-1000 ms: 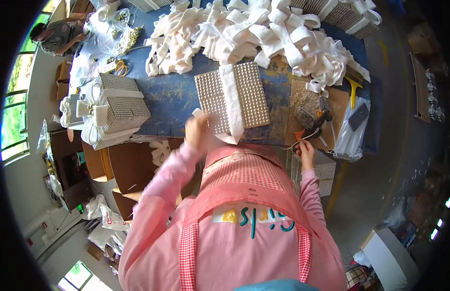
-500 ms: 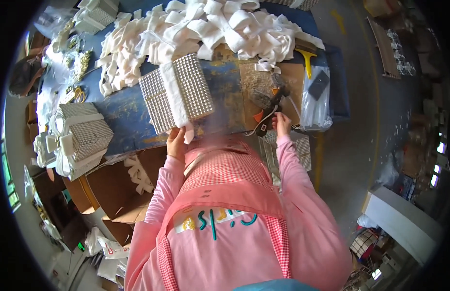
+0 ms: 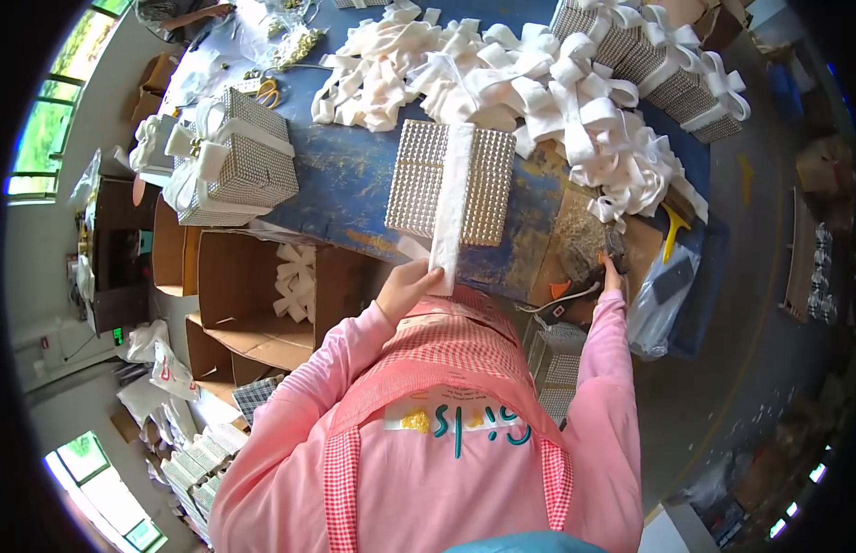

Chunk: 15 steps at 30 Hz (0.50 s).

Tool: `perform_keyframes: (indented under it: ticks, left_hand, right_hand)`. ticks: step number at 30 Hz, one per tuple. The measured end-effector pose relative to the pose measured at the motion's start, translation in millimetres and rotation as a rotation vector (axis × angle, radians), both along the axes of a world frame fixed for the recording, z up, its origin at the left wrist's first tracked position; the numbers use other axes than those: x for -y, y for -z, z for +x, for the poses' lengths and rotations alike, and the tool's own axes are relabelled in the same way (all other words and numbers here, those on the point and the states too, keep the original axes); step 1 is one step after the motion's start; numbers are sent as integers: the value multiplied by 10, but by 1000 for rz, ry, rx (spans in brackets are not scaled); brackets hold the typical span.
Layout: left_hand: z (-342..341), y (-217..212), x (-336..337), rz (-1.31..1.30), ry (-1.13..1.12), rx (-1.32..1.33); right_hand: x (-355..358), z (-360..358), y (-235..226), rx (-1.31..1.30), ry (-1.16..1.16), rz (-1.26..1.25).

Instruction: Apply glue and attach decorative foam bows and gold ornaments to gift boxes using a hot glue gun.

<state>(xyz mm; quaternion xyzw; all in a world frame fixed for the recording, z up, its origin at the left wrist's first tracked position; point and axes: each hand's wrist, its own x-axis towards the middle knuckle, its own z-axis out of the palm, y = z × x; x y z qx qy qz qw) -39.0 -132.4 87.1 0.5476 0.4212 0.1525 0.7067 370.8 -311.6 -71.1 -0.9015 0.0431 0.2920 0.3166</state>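
Left hand (image 3: 411,286) pinches the near end of the white ribbon (image 3: 451,198), fingers closed on it at the table (image 3: 354,194) edge. The ribbon runs straight up over the studded box (image 3: 414,180), which lies flat on the blue top, mid-table. Right hand (image 3: 612,274) is well apart, out at the glue gun (image 3: 584,267), wrapped on its handle. A heap of white bows (image 3: 501,69) lies just behind the box
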Motion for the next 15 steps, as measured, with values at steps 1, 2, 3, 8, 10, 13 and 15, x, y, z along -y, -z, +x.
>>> perform_keyframes:
  ticks: [1, 2, 3, 8, 10, 13, 15]
  left_hand:
    - [41, -149, -6, -101, -51, 96]
    - [77, -265, -45, -110, -30, 139]
    - [59, -319, -72, -115, -37, 173]
    - [-116, -274, -178, -123, 8, 108]
    - [-114, -408, -151, -236, -11, 86]
    - [-137, -493, -148, -233, 57, 82]
    - [-152, -575, -204, -228, 164, 88]
  right_hand:
    - [-40, -34, -115, 16, -15, -77]
    - [14, -122, 45, 173, 154, 522]
    - [-105, -230, -149, 140, 206, 669]
    - [-111, -490, -833, 47, 215, 720]
    - [-177, -651, -1178, 38, 111, 683]
    - [-245, -882, -1563, 6, 25, 679]
    - [-279, -978, -1749, -72, -103, 718]
